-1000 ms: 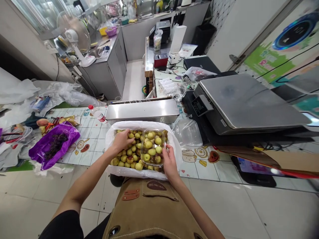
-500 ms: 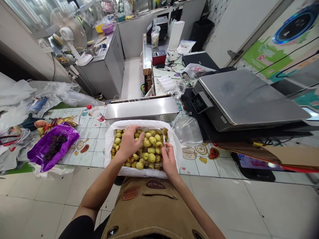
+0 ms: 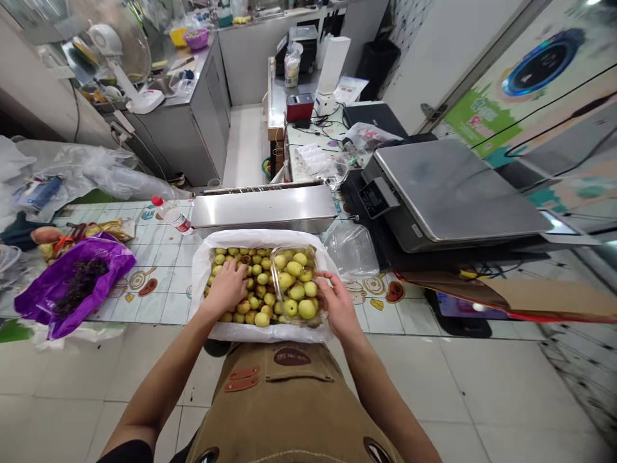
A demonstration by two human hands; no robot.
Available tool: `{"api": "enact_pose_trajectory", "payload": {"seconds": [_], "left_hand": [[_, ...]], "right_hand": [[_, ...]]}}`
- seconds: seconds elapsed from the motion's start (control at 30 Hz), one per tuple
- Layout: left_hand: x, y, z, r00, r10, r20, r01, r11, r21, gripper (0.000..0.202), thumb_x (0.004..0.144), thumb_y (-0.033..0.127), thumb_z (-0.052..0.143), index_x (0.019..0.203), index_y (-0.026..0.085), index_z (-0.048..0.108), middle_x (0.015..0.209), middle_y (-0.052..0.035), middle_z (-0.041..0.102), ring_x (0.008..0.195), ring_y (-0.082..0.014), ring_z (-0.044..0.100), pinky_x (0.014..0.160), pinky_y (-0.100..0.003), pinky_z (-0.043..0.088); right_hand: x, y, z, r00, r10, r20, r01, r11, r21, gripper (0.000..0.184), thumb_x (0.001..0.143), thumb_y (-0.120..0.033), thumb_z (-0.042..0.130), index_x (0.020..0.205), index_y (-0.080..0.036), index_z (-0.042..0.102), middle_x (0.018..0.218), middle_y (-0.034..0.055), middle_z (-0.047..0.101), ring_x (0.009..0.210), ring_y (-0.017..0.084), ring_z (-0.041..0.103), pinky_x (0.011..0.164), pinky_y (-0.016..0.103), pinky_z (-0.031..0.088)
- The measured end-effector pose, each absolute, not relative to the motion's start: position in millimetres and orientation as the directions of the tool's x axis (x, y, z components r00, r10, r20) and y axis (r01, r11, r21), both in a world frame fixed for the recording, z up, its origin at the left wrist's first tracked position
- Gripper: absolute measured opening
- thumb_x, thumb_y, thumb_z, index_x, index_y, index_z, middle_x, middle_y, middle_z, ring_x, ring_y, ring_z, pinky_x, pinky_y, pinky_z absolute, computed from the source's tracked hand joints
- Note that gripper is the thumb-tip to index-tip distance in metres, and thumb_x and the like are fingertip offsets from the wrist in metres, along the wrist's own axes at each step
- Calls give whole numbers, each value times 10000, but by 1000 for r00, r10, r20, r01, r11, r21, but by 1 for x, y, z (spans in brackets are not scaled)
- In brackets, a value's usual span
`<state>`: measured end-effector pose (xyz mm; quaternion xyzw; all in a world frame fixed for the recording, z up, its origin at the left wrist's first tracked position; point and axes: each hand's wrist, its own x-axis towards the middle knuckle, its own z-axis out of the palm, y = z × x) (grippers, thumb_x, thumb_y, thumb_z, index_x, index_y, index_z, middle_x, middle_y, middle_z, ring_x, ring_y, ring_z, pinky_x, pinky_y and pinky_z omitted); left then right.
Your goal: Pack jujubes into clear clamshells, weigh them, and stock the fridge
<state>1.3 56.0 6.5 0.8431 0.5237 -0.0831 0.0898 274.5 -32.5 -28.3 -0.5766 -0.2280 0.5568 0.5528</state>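
Small round fruit (image 3: 263, 279), smooth and yellow-green with brown blotches on some, fills a rectangular tub whose white lining (image 3: 279, 332) folds over the edges in soft creases. Over the right part of the tub sits a clear, thin-walled plastic container (image 3: 273, 273) with rounded corners, filled with more of the glossy fruit; whether it rests on the layer below, I cannot tell.

My left hand (image 3: 225, 286) lies palm down among the loose fruit, left of the container, its fingers bent and their tips partly hidden; I cannot tell whether it holds one. My right hand (image 3: 340, 305) curves in from the right, fingers touching the container's right side, and I cannot judge how firmly it grips. Both forearms reach forward on either side of a brown cloth apron (image 3: 299, 399).

Just beyond the tub lies a long, shiny metal box (image 3: 265, 207). Beside the tub, to the right, is another clear container (image 3: 354, 247); past it stands a flat-topped metal scale (image 3: 456, 186).
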Motion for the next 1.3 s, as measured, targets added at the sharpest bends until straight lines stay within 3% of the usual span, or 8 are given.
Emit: {"api": "enact_pose_trajectory", "payload": {"seconds": [0.13, 0.3, 0.53, 0.73, 0.93, 1.03, 1.2, 1.3], "left_hand": [[7, 65, 14, 393, 856, -335, 903, -428, -33, 290, 1005, 190, 491, 1268, 145, 603, 1273, -212, 630, 1209, -344, 626, 1038, -471, 529], [16, 85, 23, 374, 781, -500, 892, -451, -36, 397, 909, 152, 568, 1305, 125, 568, 1295, -233, 576, 965, -318, 738, 814, -410, 592], [12, 92, 15, 442, 760, -476, 885, -456, 93, 362, 834, 160, 619, 1195, 143, 616, 1279, -228, 573, 952, -341, 732, 879, -485, 587], [17, 84, 7, 343, 855, -389, 934, -355, 42, 296, 921, 89, 474, 1164, 141, 634, 1242, -202, 589, 985, -302, 721, 889, -435, 583], [18, 90, 10, 256, 881, -399, 964, -263, 38, 303, 1000, 132, 443, 1276, 128, 567, 1188, -203, 615, 999, -314, 724, 844, -417, 582], [20, 87, 26, 291, 900, -326, 953, -243, 178, 282, 1021, 198, 481, 1288, 148, 556, 1221, -175, 595, 984, -294, 712, 865, -423, 585], [56, 66, 59, 520, 851, -75, 696, -371, 615, 338, 1024, 313, 590, 1353, 236, 585, 1264, -105, 601, 1072, -259, 682, 1000, -421, 574], [80, 53, 65, 632, 774, 20, 553, -469, 689, 321, 1002, 339, 653, 1301, 222, 634, 1234, -100, 625, 1154, -260, 653, 1057, -399, 547]], "right_hand": [[332, -17, 11, 400, 864, -306, -226, -231, -946, 615, 708, -749, 824, 1044, -265, 649, 800, 7, 732, 632, 193, 662, 558, 302, 524], [346, -9, 24, 475, 844, -250, -123, -217, -968, 601, 697, -737, 833, 1025, -274, 636, 821, 19, 748, 665, 221, 692, 553, 320, 527], [293, -25, -16, 383, 852, -357, -159, -320, -934, 587, 746, -780, 764, 1027, -288, 611, 841, 43, 766, 741, 284, 741, 596, 387, 588], [274, -30, -28, 353, 860, -368, -184, -322, -929, 557, 787, -741, 766, 1062, -279, 620, 825, 29, 745, 827, 291, 749, 740, 425, 630], [266, -36, -35, 364, 854, -372, -190, -323, -927, 559, 802, -752, 747, 1063, -275, 617, 823, 20, 726, 789, 258, 709, 747, 407, 615], [264, -39, -37, 362, 855, -371, -169, -332, -928, 544, 825, -746, 727, 1079, -278, 616, 818, 8, 705, 768, 242, 682, 725, 386, 596], [254, -38, -37, 341, 863, -374, -164, -337, -927, 516, 837, -733, 697, 1087, -291, 603, 741, -24, 641, 687, 219, 613, 651, 344, 538], [250, -36, -35, 325, 868, -376, -193, -328, -925, 521, 827, -726, 709, 1086, -289, 592, 719, -37, 624, 664, 207, 599, 622, 324, 517]]}}
